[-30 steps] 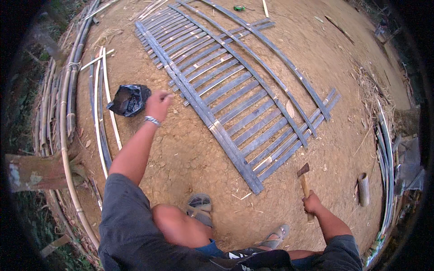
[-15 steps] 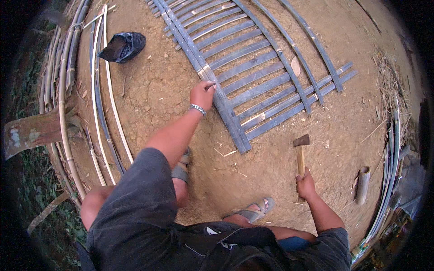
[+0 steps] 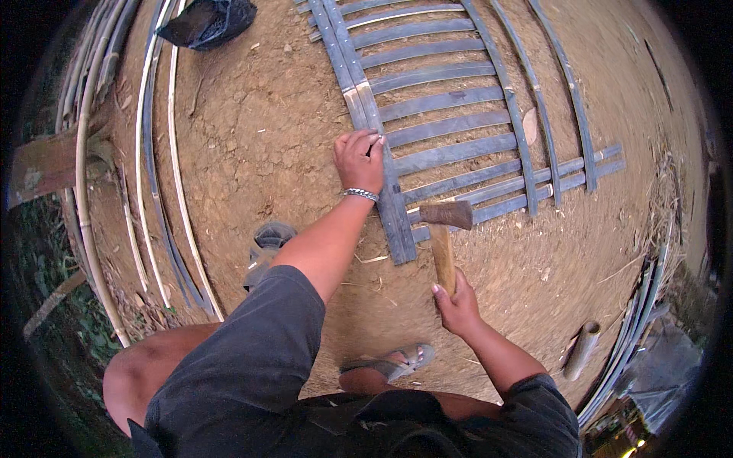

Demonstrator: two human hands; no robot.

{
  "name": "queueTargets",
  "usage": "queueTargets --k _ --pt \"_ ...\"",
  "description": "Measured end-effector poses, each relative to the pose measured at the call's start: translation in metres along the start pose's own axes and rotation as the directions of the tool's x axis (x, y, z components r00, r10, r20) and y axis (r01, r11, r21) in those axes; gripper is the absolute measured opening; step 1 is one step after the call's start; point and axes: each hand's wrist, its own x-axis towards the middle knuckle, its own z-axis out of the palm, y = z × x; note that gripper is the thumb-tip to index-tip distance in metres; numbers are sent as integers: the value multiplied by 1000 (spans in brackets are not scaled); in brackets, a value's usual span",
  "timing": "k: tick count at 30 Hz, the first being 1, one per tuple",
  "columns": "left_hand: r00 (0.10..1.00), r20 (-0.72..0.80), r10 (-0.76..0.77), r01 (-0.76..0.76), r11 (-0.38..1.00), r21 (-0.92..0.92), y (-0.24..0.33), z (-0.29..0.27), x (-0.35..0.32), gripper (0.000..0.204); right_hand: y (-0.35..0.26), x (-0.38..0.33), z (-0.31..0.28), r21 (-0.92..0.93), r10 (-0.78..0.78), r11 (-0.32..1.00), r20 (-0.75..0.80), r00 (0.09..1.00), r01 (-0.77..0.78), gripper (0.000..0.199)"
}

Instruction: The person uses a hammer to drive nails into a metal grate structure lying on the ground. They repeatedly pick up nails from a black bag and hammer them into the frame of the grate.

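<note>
Now on the dirt (image 3: 267,137) before us lies the slatted frame (image 3: 443,102), its double rail (image 3: 359,114) well apart from the black bag (image 3: 214,30). We have brought the hatchet (image 3: 443,244), grasped in our right hand (image 3: 459,307), up near the frame's end. Our left hand (image 3: 359,162) has settled at the rail, fingers pinched, on what, if anything, we cannot tell; both hands seem gathered at one edge.
</note>
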Motion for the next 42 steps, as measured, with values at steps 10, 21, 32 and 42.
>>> queueTargets --k 10,21,32,42 --pt "999 1 49 -49 999 23 0 -3 -1 9 -43 98 5 -225 -260 944 -54 964 242 48" --pt "1000 5 29 -29 999 42 -1 -1 -2 9 -77 127 -4 -429 -390 842 -63 919 328 48" --pt "999 34 -12 11 1000 20 1 -2 -1 7 -71 125 -11 -431 -469 821 -134 873 375 49" --pt "1000 29 7 -9 999 44 1 -3 0 9 -78 127 -10 -429 -468 820 -121 876 379 53"
